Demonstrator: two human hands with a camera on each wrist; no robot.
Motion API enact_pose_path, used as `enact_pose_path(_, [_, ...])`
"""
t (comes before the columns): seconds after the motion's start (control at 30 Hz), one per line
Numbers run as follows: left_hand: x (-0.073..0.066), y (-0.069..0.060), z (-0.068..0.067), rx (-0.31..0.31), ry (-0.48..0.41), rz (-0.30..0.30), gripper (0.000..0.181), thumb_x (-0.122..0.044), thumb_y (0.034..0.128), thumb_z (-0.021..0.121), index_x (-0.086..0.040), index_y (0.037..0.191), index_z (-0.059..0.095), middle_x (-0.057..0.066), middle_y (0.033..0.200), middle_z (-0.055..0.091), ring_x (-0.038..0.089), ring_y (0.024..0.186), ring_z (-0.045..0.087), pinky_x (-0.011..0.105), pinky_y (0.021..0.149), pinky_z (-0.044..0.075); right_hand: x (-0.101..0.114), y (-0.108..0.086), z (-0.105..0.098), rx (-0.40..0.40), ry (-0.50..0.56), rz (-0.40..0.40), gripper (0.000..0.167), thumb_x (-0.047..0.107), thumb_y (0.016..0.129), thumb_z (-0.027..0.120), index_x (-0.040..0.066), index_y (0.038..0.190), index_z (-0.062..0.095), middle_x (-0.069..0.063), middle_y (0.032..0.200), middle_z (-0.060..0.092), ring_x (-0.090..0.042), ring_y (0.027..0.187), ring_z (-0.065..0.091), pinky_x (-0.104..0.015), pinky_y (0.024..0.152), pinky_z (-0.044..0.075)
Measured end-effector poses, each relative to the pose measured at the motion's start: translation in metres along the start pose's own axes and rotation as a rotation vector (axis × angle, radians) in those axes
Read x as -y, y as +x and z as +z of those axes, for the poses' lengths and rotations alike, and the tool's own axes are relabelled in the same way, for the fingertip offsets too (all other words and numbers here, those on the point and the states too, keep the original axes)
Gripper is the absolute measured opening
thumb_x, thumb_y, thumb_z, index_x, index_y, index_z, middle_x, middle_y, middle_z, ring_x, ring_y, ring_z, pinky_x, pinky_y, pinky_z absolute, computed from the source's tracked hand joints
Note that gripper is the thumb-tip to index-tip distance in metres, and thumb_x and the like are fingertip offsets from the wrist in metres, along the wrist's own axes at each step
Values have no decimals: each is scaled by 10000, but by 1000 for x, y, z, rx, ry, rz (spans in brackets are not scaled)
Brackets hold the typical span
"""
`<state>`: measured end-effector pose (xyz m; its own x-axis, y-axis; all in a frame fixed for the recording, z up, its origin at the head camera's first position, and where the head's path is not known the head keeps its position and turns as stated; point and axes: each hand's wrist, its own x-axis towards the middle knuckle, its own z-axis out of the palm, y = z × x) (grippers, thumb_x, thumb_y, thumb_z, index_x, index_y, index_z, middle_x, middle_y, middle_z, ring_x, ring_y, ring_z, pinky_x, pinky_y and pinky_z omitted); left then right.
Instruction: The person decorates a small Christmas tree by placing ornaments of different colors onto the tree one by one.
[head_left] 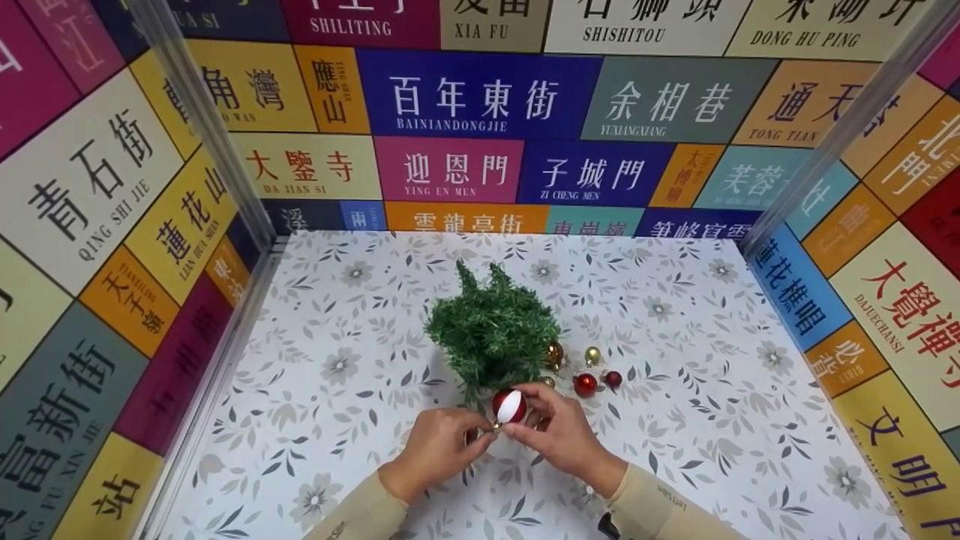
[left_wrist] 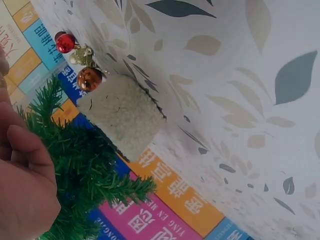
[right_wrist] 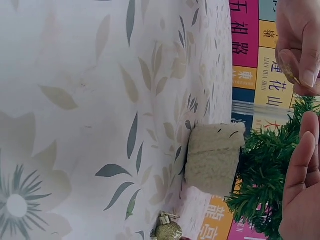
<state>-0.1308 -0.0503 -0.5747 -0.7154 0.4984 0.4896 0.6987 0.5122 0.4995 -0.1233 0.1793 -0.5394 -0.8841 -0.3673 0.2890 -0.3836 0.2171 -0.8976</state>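
- The walls (head_left: 480, 94), covered in coloured blocks of Chinese lettering, stood behind and to both sides of the work.
- The tabletop (head_left: 337, 427), white with grey leaves and flowers, lay under everything and carried the tree.
- The tree (head_left: 491, 326), green and bushy, stood upright just beyond both hands; its pale, rough base (right_wrist: 215, 159) showed in the wrist views.
- The right hand (head_left: 566, 431) was in front of the tree, a little to its right, gripping the ball between thumb and fingers.
- The left hand (head_left: 446, 444) was across from it, fingers bent, with thumb and forefinger pinching the gold top (head_left: 496, 426) of the ball.
- The ball (head_left: 511, 407), red with a white panel, was between the two hands, its gold top turned down toward the left one, near the tree's lower front edge.
- The copper ball (head_left: 554, 354) lay beside the tree's right edge, beyond the right hand.
- The red ball (head_left: 585, 385) was on the tabletop past the right hand, with the dark red ball (head_left: 613, 379) just beside it.
- The gold ball (head_left: 592, 354) lay farther back, apart from both hands.
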Motion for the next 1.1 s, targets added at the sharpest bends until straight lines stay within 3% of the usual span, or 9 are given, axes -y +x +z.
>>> enact_pose_path(0.17, [-1, -1, -11, -22, 23, 4, 66, -227, 893, 738, -235, 827, 738, -145, 710, 631, -16, 594, 549, 166, 545, 445, -24, -7, -2, 14, -61, 55, 469, 120, 848, 801, 62, 1269, 601, -9, 962, 731, -227, 666, 655, -351, 502, 545])
enact_pose_path(0.33, [-3, 2, -22, -59, 18, 11, 59, -209, 883, 745, -225, 827, 740, -121, 720, 650, 34, 601, 592, 181, 543, 462, -37, -12, -5, 80, -134, 95, 448, 284, 859, 798, 146, 1249, 625, 64, 950, 718, -142, 684, 657, -304, 536, 552])
enact_pose_path(0.53, [-4, 4, -24, -87, 25, 34, 70, -195, 859, 758, -225, 806, 723, -141, 726, 633, 3, 607, 567, 178, 538, 455, -43, -13, -4, 148, -221, 46, 427, 351, 887, 761, 170, 1253, 635, 65, 950, 727, -89, 691, 658, -270, 556, 543])
enact_pose_path(0.77, [-3, 4, -25, -69, 34, 30, 97, -187, 888, 696, -249, 814, 699, -151, 746, 624, -7, 601, 554, 198, 542, 469, -38, -7, 1, 133, -262, -25, 290, 329, 913, 734, 236, 1180, 668, 144, 847, 673, -46, 628, 612, -244, 545, 527])
enact_pose_path(1.0, [0, 3, -27, -86, 30, 3, 116, -191, 887, 694, -254, 791, 683, -160, 731, 615, 38, 611, 588, 187, 545, 456, -31, 5, 14, 126, -250, -107, 244, 264, 921, 734, 139, 1129, 713, 138, 785, 629, -29, 605, 572, -235, 533, 508])
enact_pose_path(1.1, [0, 3, -26, -98, 37, -2, 121, -193, 890, 694, -258, 789, 685, -169, 732, 615, 3, 612, 568, 179, 543, 455, -30, 10, 20, 117, -247, -134, 201, 255, 920, 736, 182, 1107, 725, 137, 775, 625, -23, 607, 570, -228, 530, 505])
